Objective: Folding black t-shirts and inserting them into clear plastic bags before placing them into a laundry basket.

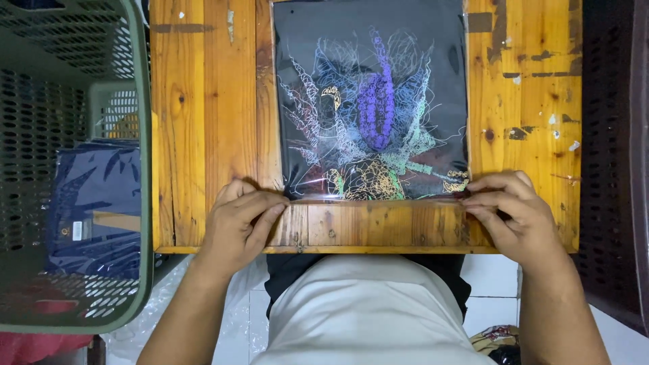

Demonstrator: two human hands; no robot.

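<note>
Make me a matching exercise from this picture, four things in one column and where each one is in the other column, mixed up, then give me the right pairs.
Things
1. left hand
2. right hand
3. black shirt in clear bag
4. folded dark blue packet

Places
A. inside the green basket
B. pinching the bag's near right corner
C. flat on the middle of the wooden table
D. pinching the bag's near left corner

Pairs: 1-D, 2-B, 3-C, 4-A
</note>
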